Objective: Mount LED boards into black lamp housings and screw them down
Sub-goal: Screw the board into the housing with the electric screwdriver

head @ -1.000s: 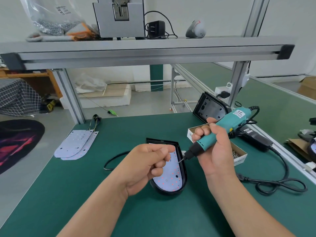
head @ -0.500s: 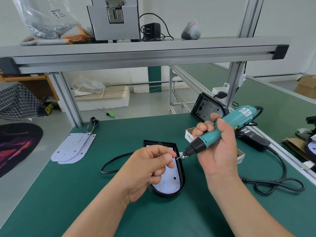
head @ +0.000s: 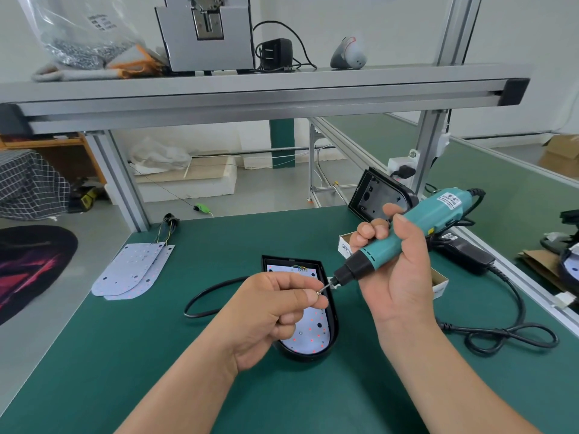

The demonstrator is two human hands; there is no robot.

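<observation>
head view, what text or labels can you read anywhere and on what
"SPRIN", cut off by the right hand: side of the small cardboard box.
White label on the teal screwdriver: too blurred to read.
Print on the plastic bag: too blurred.
Sticker on the black power adapter: too small.

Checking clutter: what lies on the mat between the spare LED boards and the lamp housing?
In the head view, only bare green mat between the spare LED boards and housing, plus a black cable loop.
</observation>
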